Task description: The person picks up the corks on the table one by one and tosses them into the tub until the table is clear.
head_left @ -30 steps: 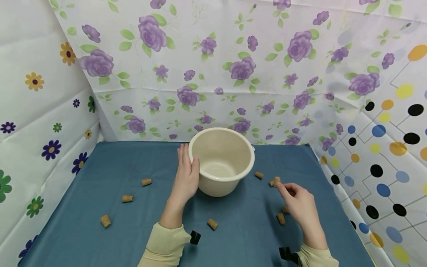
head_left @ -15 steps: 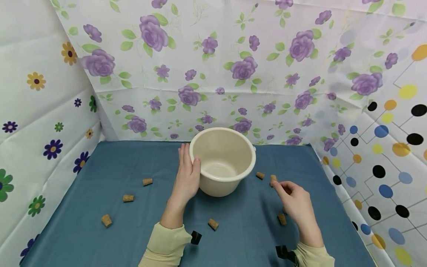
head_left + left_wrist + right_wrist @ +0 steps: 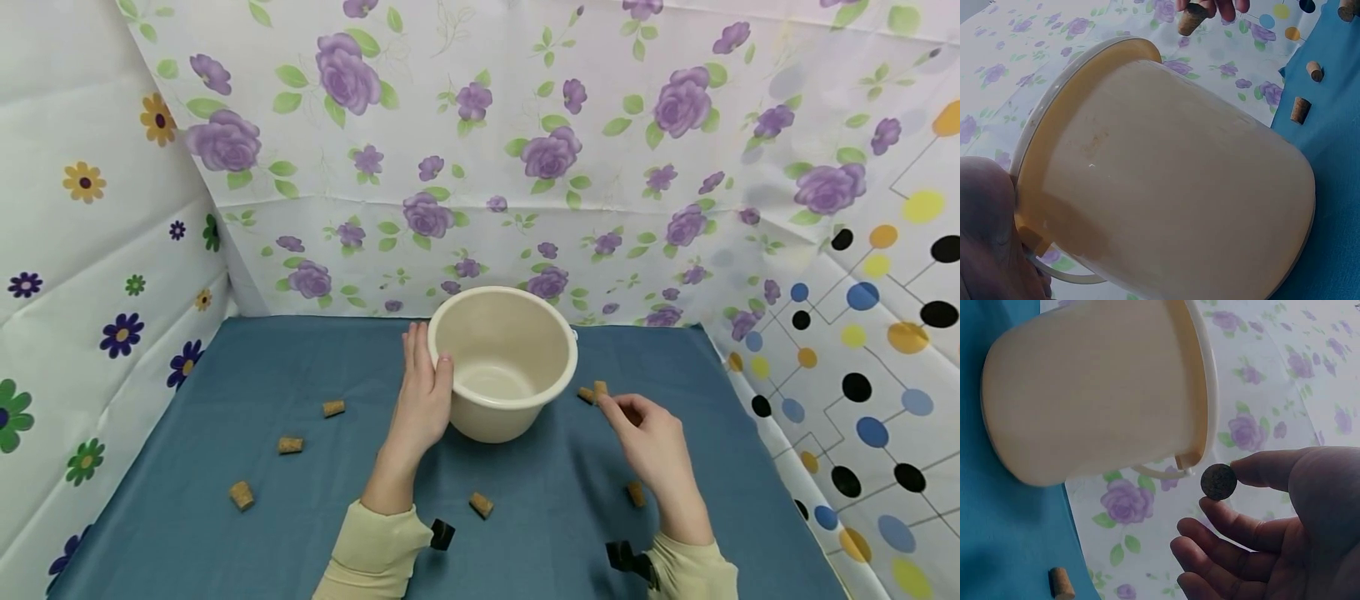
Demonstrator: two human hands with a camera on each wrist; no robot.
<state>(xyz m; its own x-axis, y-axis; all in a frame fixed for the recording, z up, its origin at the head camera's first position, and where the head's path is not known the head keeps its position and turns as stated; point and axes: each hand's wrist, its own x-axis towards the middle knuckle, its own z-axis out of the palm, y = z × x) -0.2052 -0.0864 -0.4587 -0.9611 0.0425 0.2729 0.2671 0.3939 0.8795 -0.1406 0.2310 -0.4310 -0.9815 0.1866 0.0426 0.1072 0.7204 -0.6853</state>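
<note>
A cream bucket (image 3: 491, 421) stands on the blue cloth, its inside bare as far as it shows. My left hand (image 3: 420, 400) rests against its left side, fingers straight along the outer wall and thumb near the rim. To the right of the bucket, my right hand (image 3: 656, 437) pinches a cork (image 3: 601, 388) between thumb and index finger. The right wrist view shows this cork's round end (image 3: 1219, 482) close to the bucket's handle joint, the other fingers loosely bent. In the head view it overlaps a second cork (image 3: 586, 395) lying on the cloth.
Loose corks lie left of the bucket, among them a far one (image 3: 333, 408) and a near one (image 3: 242, 496). Another cork (image 3: 482, 505) lies in front, and one (image 3: 636, 493) by the right wrist. Patterned cloth walls (image 3: 480, 167) border the blue cloth (image 3: 172, 533).
My right hand has moved left toward the bucket with the pinched cork, passing above a cork on the cloth. My left hand and the bucket have stayed in place.
</note>
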